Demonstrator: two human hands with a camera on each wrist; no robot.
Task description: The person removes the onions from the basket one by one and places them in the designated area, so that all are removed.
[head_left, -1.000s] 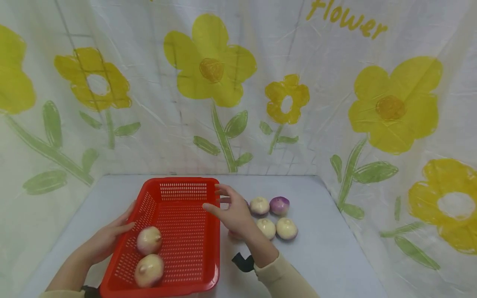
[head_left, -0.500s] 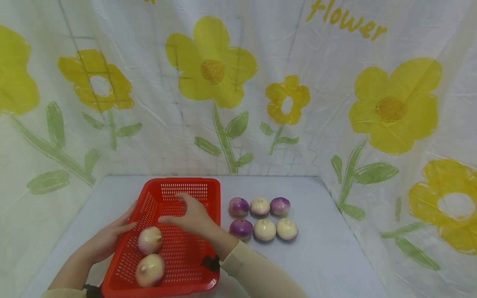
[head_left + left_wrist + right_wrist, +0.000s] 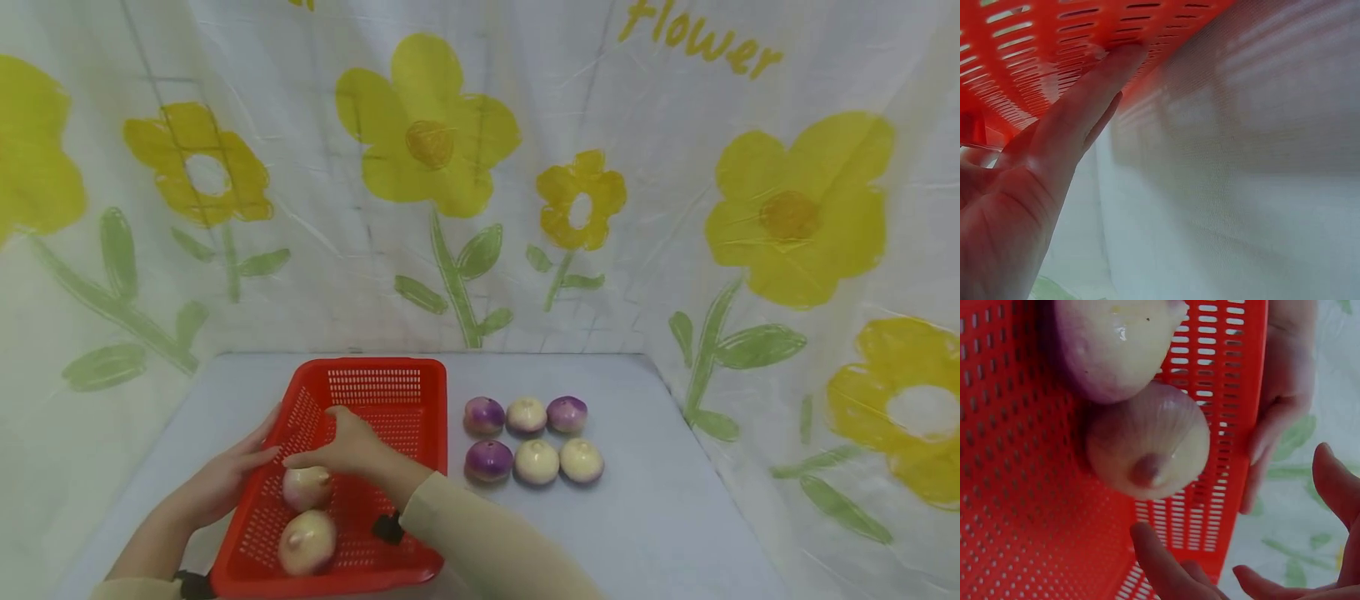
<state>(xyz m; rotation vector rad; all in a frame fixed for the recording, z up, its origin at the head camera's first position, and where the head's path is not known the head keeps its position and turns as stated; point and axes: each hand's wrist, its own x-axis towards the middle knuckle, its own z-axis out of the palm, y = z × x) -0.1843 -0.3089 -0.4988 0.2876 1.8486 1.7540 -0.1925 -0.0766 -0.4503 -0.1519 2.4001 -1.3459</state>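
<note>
A red slotted plastic basket [image 3: 441, 417] sits on the left of the table. Two purple-and-white turnips are inside, one upper turnip [image 3: 303, 492] and one lower turnip [image 3: 307, 543], near its left wall. My left hand [image 3: 217, 482] rests along the outside of that wall; straight fingers [image 3: 1088, 97] touch the slotted plastic in the left wrist view. Over the basket, my right hand [image 3: 348, 448] reaches in with fingers spread, just beyond the upper turnip. In the right wrist view this turnip [image 3: 1154, 440] lies apart from my fingertips [image 3: 1141, 532].
Right of the basket, several turnips stand in two rows, among them a purple one [image 3: 489, 461] and a pale one [image 3: 581, 461]. A white curtain [image 3: 480, 275] with yellow flowers hangs behind the table [image 3: 637, 517].
My right hand has moved left from the basket's right rim to above the turnips inside, uncovering the rows on the table. My left hand stays at the left wall.
</note>
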